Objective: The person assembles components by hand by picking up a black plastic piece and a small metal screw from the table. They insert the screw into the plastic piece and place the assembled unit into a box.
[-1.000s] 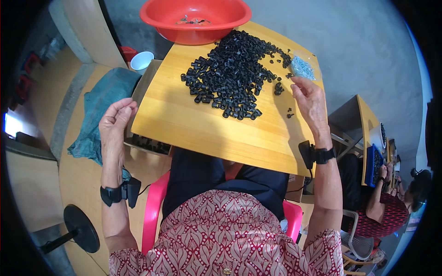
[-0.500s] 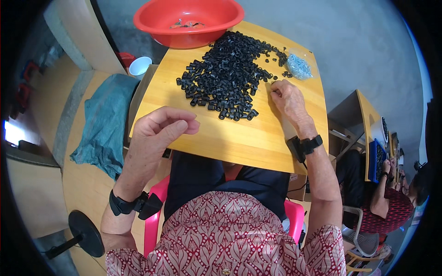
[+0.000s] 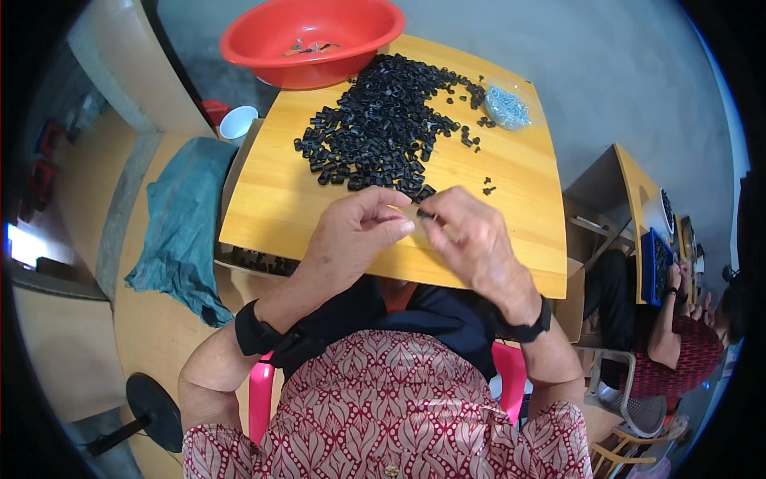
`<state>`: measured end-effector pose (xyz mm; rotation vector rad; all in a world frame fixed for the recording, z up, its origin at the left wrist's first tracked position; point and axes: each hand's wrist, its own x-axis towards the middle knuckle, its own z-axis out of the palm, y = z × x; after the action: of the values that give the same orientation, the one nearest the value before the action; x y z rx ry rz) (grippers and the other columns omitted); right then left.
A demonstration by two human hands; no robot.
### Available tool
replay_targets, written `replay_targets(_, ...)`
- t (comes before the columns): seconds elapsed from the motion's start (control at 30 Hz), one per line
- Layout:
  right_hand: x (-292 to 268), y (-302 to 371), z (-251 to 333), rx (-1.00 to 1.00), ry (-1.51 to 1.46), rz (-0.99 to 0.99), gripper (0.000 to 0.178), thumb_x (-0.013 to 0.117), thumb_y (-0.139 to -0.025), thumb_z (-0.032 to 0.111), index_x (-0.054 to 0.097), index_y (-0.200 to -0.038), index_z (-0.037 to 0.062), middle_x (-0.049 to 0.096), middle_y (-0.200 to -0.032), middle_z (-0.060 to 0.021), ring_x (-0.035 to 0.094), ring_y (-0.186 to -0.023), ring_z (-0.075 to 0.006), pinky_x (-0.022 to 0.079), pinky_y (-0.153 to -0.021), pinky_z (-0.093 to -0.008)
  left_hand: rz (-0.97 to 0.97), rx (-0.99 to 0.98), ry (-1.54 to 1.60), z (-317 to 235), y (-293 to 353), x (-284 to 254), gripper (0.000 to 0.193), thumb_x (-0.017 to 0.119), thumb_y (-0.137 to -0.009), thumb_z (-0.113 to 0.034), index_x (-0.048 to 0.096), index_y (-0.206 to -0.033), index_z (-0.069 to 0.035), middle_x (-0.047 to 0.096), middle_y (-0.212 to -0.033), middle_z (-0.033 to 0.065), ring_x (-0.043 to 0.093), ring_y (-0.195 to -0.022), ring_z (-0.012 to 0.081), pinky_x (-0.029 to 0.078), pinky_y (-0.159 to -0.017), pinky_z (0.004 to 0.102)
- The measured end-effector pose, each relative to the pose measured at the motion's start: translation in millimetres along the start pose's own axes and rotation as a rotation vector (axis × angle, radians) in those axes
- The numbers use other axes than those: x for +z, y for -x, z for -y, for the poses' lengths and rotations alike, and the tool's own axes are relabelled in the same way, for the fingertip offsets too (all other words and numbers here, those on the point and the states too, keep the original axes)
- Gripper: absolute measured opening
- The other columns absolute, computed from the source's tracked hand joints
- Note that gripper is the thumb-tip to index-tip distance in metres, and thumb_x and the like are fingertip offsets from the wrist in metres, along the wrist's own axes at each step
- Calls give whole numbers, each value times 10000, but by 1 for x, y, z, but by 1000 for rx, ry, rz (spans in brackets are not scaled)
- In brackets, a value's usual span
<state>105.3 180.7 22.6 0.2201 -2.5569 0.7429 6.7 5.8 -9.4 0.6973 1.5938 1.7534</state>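
Observation:
My left hand [image 3: 357, 233] is raised over the table's near edge, its thumb and fingers curled together. Whether something small sits between them I cannot make out. Close beside it, my right hand [image 3: 472, 239] pinches a small black plastic piece [image 3: 424, 214] at its fingertips, partly hidden by the fingers. Just beyond both hands spreads a large pile of short black plastic tube-like fittings [image 3: 379, 128]. A few smaller black pieces [image 3: 488, 188] lie apart to the right of the pile.
At the far left of the wooden table [image 3: 519, 231] stands a red basin [image 3: 311, 70] with a few small bits inside. A clear bag of silvery screws [image 3: 507, 108] lies far right. A teal sack [image 3: 179, 223] hangs at left. Another person [image 3: 678, 351] works at right.
My right hand has come left and nearer from the table's right side, with a black plastic piece now showing in its fingers. My left hand has moved right to meet it.

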Motion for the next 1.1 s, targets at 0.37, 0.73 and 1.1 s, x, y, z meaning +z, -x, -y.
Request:
replay_targets(0.37,-7,28,11,200,-240,-136,133,716,-822,27,652,-937,10,643,-848,-127,660,-735,-266,531,-625,-348,79,-250,405,-3,-2,20,165,631,-949,-144,663,-1041,-11,695,-951,46,669,-910,127,532,-899,283)
replay_targets(0.73,7,35,9,-86,119,-289,204,759,-768,43,656,-936,-12,656,-870,-131,659,-758,-290,542,-671,-364,88,-196,347,7,0,24,193,647,-951,-190,686,-1047,-27,681,-968,34,641,-904,93,508,-847,254)
replay_targets(1.1,11,22,7,-169,157,-222,256,782,-730,45,658,-952,8,653,-868,-107,651,-757,-266,526,-671,-353,97,-64,131,3,-1,15,182,645,-941,-132,667,-1065,-1,656,-964,-1,582,-907,60,469,-837,219)
